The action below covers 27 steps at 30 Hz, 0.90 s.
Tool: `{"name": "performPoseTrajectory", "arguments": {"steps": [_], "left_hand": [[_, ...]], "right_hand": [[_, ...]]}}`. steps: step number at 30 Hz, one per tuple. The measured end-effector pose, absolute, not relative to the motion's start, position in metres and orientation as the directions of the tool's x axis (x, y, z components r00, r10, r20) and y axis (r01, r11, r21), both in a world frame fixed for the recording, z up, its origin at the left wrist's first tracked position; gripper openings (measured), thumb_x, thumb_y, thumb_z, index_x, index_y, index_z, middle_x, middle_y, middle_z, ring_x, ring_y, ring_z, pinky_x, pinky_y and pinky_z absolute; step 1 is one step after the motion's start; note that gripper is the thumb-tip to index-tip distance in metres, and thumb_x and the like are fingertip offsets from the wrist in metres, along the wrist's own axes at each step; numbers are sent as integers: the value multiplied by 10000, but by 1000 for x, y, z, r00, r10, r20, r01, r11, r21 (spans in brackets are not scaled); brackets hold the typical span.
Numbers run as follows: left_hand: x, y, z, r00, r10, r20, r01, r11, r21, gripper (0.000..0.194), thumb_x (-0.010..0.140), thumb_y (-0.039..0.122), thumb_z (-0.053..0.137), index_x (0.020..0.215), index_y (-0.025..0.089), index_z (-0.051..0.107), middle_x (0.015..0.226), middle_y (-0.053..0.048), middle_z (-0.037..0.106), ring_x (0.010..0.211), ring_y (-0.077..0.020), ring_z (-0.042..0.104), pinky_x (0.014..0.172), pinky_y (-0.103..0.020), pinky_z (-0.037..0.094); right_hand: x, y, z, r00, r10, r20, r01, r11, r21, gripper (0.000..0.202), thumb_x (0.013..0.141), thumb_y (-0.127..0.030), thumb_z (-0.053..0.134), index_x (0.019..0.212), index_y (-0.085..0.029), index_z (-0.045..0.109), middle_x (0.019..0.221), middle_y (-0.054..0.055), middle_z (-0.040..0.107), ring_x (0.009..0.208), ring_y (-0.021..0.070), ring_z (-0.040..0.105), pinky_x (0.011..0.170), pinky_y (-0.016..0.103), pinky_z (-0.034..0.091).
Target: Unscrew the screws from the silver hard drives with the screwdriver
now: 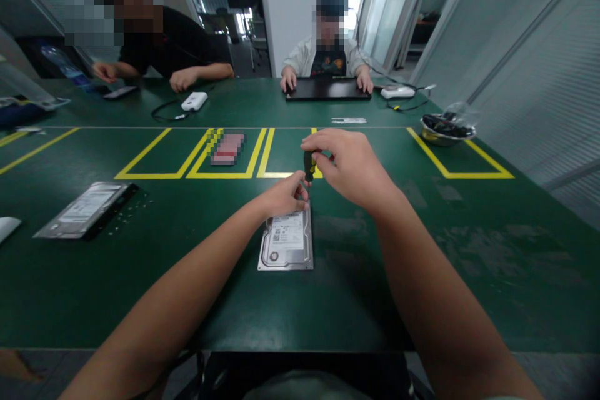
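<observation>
**Q:** What lies left of the hard drive in front of you?

**A:** Well to its left on the green table [422,275]: a second drive [82,209] lying flat beside a black strip, with small screws [129,215] scattered just past it. Farther back on that side, a seated person's hands rest by a phone [120,92] and a white box with a cable [194,100].

**Q:** And the drive itself?

**A:** The hard drive [287,242] lies flat, label up, between my forearms, near the table's front edge. My left hand [284,195] sits at its far edge, fingertips pinched around the lower shaft of a screwdriver. Whether they also touch the drive, I can't tell.

**Q:** Right hand?

**A:** My right hand [349,165] is curled closed over the top of the screwdriver [309,165], which stands upright above the drive's far right corner. Black-and-yellow handle shows between my fingers.

**Q:** Beyond and right of the drive?

**A:** Yellow tape boxes beyond it. Straight behind, another person's hands on a black laptop [327,89]. Far right, a metal bowl [447,130] with dark contents.
</observation>
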<state>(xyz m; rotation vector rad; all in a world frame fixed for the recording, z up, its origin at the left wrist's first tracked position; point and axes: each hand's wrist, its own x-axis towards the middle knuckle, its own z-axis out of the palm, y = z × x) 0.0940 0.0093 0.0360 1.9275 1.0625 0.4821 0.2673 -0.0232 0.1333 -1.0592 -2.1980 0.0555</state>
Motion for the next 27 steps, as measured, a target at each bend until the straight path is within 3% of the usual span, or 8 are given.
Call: {"name": "performPoseTrajectory", "arguments": {"steps": [6,16,27], "left_hand": [[93,11,34,562,825,-62,505,-283,816,356,668,130,667,927,209,436,805,13,585,724,-159,550,696,-319,423],[92,14,28,567,819,-89,452,-219,865,443,675,137,671,1037,203,426,810,22,585,675,-136,558,618,-283,429],[92,12,31,548,830,-109,466,-194,863,434,663,143,675,1016,208,431,801,28,590,686,-142,571,620,-284,443]], "right_hand": [[267,-23,134,-422,722,548,698,645,-313,289,846,-82,509,996,-169,740,1071,55,746,1029,215,667,942,344,466],[268,-22,135,-420,727,543,711,636,-301,191,834,-114,558,898,-161,731,914,70,710,892,206,630,817,322,430],[264,-25,137,-439,726,530,708,642,-293,176,851,-148,586,904,-164,754,929,83,690,903,211,609,823,334,437]]}}
